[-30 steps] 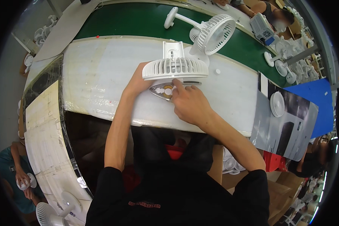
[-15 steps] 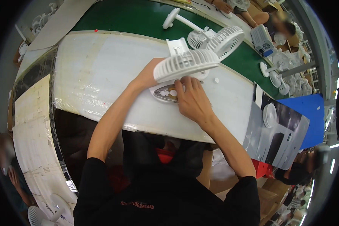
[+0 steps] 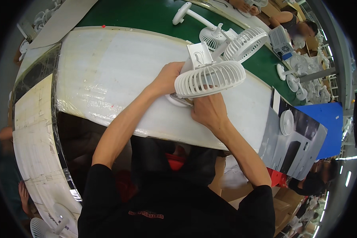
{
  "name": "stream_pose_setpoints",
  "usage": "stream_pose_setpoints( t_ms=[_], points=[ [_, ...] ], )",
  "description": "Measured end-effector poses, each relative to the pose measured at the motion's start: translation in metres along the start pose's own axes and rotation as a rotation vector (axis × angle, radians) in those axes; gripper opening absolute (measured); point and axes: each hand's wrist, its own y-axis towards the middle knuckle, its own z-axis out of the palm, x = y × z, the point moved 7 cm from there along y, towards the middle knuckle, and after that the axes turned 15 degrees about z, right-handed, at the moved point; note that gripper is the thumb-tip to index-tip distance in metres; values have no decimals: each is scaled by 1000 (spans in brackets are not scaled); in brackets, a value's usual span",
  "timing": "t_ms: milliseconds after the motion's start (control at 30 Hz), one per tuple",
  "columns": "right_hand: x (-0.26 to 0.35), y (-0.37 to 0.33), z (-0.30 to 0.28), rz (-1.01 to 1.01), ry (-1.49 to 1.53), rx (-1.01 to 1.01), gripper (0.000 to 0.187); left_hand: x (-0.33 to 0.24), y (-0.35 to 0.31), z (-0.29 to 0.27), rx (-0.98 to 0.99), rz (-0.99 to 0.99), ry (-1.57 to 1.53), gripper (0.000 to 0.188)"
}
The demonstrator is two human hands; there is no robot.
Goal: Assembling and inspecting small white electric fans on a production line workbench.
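A white desk fan [image 3: 210, 81] is tilted over the white worktop in front of me, its slatted round cage facing me. My left hand [image 3: 171, 78] is closed on the fan at its left side, with the fingertips hidden behind the cage. Under the cage's lower rim, my right hand [image 3: 211, 111] reaches in at the fan's base [image 3: 180, 101]. Its fingers are mostly covered by the slats, so what they touch is unclear. An open white bracket with a thin wire [image 3: 200, 55] rises above the cage.
Two more white fans lie beyond, one with a big cage [image 3: 248, 43] and one on a long stem [image 3: 200, 20], on the green mat [image 3: 135, 16]. A round white cage part [image 3: 286, 122] rests on the grey printed box [image 3: 293, 139] at right. Other people work farther off.
The fan has shifted right and tilted, so its cage covers my right fingers and most of the base opening. My right hand has moved slightly right and lower. The small white disc is hidden.
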Motion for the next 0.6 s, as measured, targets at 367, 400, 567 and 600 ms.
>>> stream_pose_setpoints(
  t_ms=[367,400,567,600],
  points=[
    [-8,4,0,113,-63,197,31,2,2,-6,-92,204,-59,34],
    [-9,4,1,96,-59,210,31,3,2,-6,-87,200,-48,35],
    [-9,3,1,-39,-60,18,29,8,1,-4,-96,136,-23,39],
    [-10,3,1,-54,-68,-25,28,7,2,-4,-104,148,-5,40]
  ],
)
